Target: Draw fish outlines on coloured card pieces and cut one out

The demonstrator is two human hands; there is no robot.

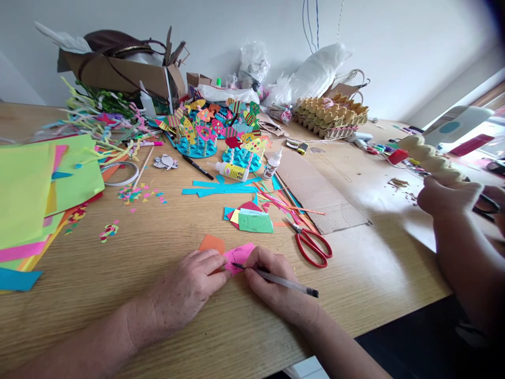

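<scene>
My right hand [276,279] grips a clear-barrelled pen [290,284] with a black end, its tip on a piece of pink paper [240,253] that bears dark drawn lines. The fingers of my left hand [193,279] are held together, pressing the pink paper's left edge to the table. Behind those fingers an orange piece of paper [213,243] sticks out. Just beyond lie small stacked paper pieces, the top one a green piece [256,221] with a fish outline. Red-handled scissors [313,246] rest to the right of my right hand.
Glue bottles [232,171], blue paper strips [224,186] and decorated paper-fish stands [197,145] stand farther back. Coloured sheets [23,200] cover the left side. A cardboard sheet [315,189] lies right of centre. At right, another person's hand [447,197] holds an egg-carton strip [428,158].
</scene>
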